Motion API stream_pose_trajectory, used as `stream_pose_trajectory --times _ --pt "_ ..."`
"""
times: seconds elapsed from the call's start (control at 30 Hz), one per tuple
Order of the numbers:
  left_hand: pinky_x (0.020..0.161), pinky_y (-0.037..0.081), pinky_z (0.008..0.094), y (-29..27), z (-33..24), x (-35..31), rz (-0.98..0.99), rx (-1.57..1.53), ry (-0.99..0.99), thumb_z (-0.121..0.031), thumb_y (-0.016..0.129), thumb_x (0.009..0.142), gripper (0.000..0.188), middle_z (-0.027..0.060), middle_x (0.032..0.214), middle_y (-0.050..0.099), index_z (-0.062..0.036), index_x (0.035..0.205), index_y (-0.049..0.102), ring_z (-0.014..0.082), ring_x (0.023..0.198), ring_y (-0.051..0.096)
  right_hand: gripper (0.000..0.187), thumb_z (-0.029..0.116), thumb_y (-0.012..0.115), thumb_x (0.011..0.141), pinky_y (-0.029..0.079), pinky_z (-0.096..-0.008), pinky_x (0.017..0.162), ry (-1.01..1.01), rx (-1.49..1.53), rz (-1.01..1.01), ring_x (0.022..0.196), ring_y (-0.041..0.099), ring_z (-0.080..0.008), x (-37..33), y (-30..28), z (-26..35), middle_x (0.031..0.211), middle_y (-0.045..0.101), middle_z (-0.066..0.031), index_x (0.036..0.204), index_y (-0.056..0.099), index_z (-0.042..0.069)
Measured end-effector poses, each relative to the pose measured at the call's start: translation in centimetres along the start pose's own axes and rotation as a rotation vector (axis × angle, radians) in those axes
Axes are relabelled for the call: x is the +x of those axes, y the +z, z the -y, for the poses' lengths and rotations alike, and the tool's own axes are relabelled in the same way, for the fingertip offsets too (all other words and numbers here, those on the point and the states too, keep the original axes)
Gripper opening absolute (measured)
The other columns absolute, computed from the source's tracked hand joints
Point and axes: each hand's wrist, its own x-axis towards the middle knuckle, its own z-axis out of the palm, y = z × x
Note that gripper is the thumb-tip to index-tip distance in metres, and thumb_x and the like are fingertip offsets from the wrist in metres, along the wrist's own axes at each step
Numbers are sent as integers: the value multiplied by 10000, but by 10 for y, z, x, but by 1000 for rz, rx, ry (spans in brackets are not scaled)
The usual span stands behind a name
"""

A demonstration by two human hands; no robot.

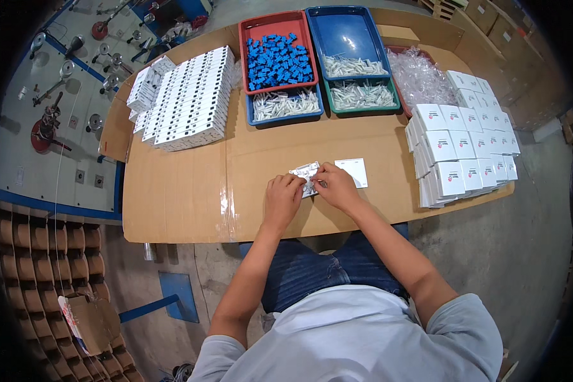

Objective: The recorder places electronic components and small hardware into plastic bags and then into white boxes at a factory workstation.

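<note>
Both hands [284, 196] on wht pc [305, 172] — over cardbd [178, 191]

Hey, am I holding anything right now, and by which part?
Your left hand touches the left side of a small whitish piece, your right hand its right side; whether either actually grips it can't be told.

"What's on our worktop [172, 184]?"
"We see white cartons [194, 95] toward the far left corner, white boxes [465, 145] by the right edge, trays [347, 38] along the far edge."
</note>
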Motion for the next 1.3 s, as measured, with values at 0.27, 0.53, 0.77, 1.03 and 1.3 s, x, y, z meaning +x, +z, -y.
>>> stream_pose_trajectory --times 0.27,0.53,0.77,1.03,1.3 --pt "984 435 478 -5 -14 -11 31 110 165 -171 729 879 329 127 1147 638 -139 1207 718 331 1102 582 76 122 716 816 542 -427 767 261 52 83 898 690 -298 11 -7 4 904 701 -82 876 733 79" --pt "987 446 464 12 -8 -24 -5 175 175 -139 736 865 349 138 1245 599 -146 1212 706 327 1151 566 64 150 678 838 537 -479 753 91 -304 213 879 704 -331 18 -19 17 846 725 -107 842 710 95" --pt "1014 419 492 6 -16 -28 0 56 93 -195 738 870 340 138 1251 597 -151 1205 700 318 1189 552 103 179 664 850 561 -484 747 -15 -289 429 839 720 -360 49 -44 18 811 735 -133 903 740 133" --pt "1019 422 481 5 -14 -29 -22 60 75 -216 733 886 349 134 1201 608 -164 1230 710 310 1146 570 166 194 648 848 558 -493 735 36 -240 -66 883 715 -358 226 -63 -42 922 750 -121 983 736 156" --pt "1034 420 484 -1 -13 -31 17 120 51 -285 720 920 321 95 1194 599 -151 1208 676 274 1147 569 191 66 640 829 477 -454 926 -141 -657 -307 1049 653 -314 381 -65 -78 1025 699 -89 1008 689 109"
